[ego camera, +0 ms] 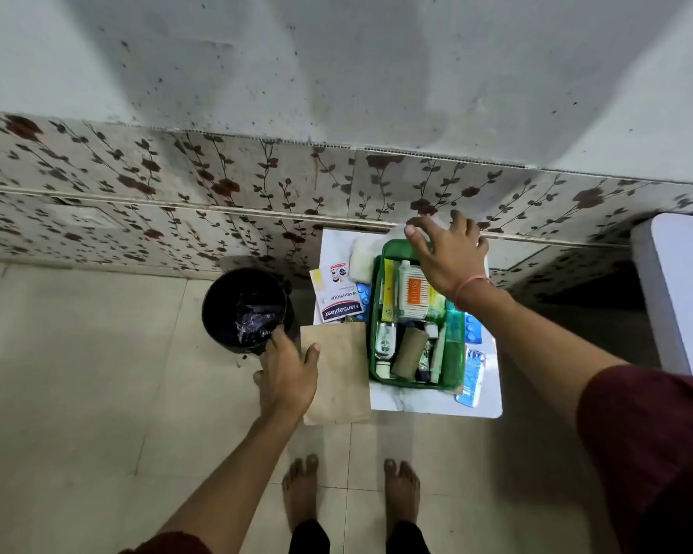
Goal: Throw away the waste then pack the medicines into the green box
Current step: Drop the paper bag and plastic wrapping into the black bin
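The right hand (447,259) hides the green box's (453,353) far corner. The bag (337,373) covers the plaster packet's (339,299) near end. Bin (244,309) contents are unreadable.

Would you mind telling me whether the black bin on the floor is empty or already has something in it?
Not empty: crumpled dark wrapping lies inside the black bin.

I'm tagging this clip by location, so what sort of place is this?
Probably a room in a home: a tiled floor, floral wall tiles, and a small white table holding a green box of household medicines.
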